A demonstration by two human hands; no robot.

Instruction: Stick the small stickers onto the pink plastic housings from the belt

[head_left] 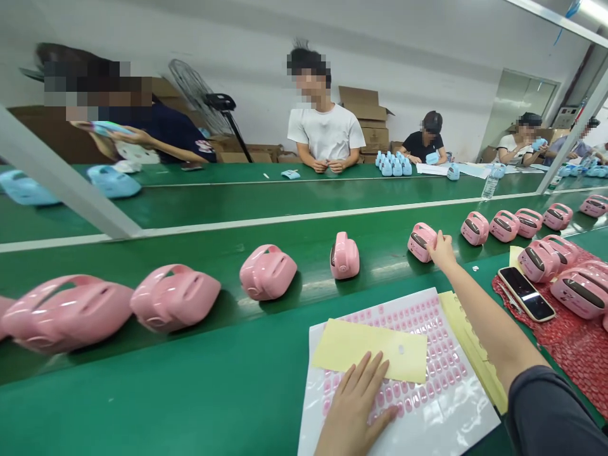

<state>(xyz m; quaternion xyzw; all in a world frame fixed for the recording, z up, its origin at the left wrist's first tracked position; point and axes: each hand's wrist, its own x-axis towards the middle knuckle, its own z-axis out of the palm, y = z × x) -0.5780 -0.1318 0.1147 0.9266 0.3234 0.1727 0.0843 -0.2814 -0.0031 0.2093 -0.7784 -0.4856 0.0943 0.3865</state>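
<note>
My left hand (357, 405) lies flat with fingers spread on a white sheet of pink oval stickers (413, 396). Its fingertips touch a strip of yellow paper (370, 347) that covers part of the sheet. Stretched forward, my right hand (441, 251) pinches the right side of a small pink plastic case with a handle and a dark front panel (420, 243), which stands on the green belt. Under the sheet's right edge is more yellow paper (470, 342). A similar pink case (346, 256) stands upright to the left of the one I hold.
More pink cases stand along the belt (304, 304) on both sides. At right, a phone (526, 294) and several pink cases rest on red bubble wrap (579, 354). A clear bottle (491, 183) stands beyond the belt. Co-workers sit opposite, near blue cases (394, 164). A pale post (71, 177) rises at left.
</note>
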